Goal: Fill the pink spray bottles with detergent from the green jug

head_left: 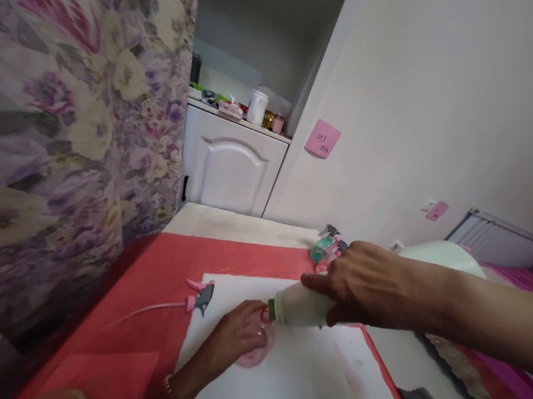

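Note:
My right hand [364, 281] grips a white bottle [301, 305] with a green neck, tipped on its side with the mouth pointing left. The mouth sits right against the red rim of a small pink see-through bottle [257, 349], which my left hand [235, 339] holds down on a white cloth [310, 388]. A pink and grey spray head [199, 295] with a long thin tube lies at the cloth's left edge on the red cover [162, 277].
Two more spray bottles, one teal [323, 245], lie beyond my right hand. A floral curtain [61, 120] hangs close on the left. A white cabinet [229, 162] with jars on its shelf stands at the back. A pink note [322, 138] is stuck on the wall.

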Demonstrator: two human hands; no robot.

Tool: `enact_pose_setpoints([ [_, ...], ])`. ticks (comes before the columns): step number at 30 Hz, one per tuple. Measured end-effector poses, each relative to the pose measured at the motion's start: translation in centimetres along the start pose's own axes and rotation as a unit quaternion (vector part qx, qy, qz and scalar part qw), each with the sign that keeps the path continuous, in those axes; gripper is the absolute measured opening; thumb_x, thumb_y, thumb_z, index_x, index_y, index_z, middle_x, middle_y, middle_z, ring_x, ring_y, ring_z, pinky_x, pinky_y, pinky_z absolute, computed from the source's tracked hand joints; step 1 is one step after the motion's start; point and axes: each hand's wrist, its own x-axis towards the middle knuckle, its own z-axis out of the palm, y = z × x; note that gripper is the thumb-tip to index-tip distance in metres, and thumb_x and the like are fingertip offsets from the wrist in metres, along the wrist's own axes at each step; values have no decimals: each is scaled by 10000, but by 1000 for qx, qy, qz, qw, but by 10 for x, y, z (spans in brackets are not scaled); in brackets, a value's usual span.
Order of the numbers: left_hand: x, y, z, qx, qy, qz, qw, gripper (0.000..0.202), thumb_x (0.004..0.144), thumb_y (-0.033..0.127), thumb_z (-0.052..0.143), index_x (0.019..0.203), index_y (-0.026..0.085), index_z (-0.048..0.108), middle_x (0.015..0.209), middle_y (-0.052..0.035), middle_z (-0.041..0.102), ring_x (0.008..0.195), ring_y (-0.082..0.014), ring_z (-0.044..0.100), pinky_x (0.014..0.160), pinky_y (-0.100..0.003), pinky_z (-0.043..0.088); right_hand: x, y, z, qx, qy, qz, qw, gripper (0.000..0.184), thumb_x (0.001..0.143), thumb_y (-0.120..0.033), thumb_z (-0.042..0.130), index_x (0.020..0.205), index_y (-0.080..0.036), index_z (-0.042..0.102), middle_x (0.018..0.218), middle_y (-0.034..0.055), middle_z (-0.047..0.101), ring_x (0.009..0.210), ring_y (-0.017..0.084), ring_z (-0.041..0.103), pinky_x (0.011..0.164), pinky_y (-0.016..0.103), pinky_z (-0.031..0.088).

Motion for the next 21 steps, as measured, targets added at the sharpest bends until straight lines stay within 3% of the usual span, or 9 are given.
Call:
enact_pose_setpoints([
  [21, 1, -3, 0, -24, -5, 7, 1000, 498, 651, 105, 634, 1133, 226, 601, 1181, -47, 645, 1139, -248, 590, 971, -356, 456, 6, 0, 2, -27, 33, -31, 999, 322, 836, -403, 700, 1048, -166, 648, 753, 25, 710, 662, 220, 674, 515, 311, 290],
])
